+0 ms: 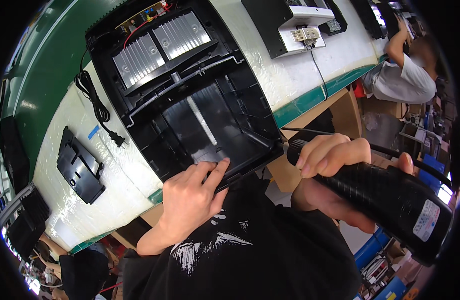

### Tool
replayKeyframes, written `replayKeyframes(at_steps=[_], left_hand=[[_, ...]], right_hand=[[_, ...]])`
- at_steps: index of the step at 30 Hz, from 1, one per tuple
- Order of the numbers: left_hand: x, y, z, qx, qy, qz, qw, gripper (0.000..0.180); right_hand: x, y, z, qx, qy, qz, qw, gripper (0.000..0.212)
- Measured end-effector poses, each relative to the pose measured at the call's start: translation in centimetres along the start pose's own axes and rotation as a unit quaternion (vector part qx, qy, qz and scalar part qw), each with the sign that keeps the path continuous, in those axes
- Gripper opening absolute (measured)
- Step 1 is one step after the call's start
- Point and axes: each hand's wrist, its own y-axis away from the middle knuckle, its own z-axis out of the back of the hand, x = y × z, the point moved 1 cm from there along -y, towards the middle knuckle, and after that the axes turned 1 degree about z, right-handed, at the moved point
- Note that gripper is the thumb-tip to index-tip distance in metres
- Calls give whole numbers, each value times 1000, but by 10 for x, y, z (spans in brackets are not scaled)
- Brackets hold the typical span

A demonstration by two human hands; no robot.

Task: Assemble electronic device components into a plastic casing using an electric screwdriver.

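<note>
In front of me lies a large black plastic housing point(155, 125), open on top, with two ribbed silver heat sinks point(161, 48) in its far section. My left hand point(190, 195) lies over the housing's near wall, its fingers stretched out toward the inside floor and nothing in its grasp. My right hand point(335, 165) is wrapped round a thick black cylindrical hand tool point(390, 200) with a ribbed tip and a white label near its rear. This tool is held to the right of the housing, off the table; its exact kind is unclear.
Left of the housing are a coiled black power cord point(96, 100) with a plug and a black plastic part point(80, 167) on the white-covered table point(130, 185). A black-and-white unit point(290, 30) stands far right. Cardboard boxes point(345, 112) sit below the edge; co-workers flank both sides.
</note>
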Motion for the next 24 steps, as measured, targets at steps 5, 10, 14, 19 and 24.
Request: replayKeyframes(at_steps=[5,10,14,19,24], left_hand=[[0,2,0,1,-11,-14,1000,47],[10,5,-4,-65,71,-25,995,34],[9,12,0,-135,97,-97,981,24],[26,34,-4,-187,36,-61,980,26],[40,33,-29,-244,18,-126,961,28]], right_hand=[[-2,-3,0,-9,5,-3,1000,89],[-7,-14,11,-18,-33,-25,999,86],[42,-47,38,37,-123,2,992,83],[60,-80,86,-58,-83,164,981,61],[-11,-107,121,-274,134,156,940,83]])
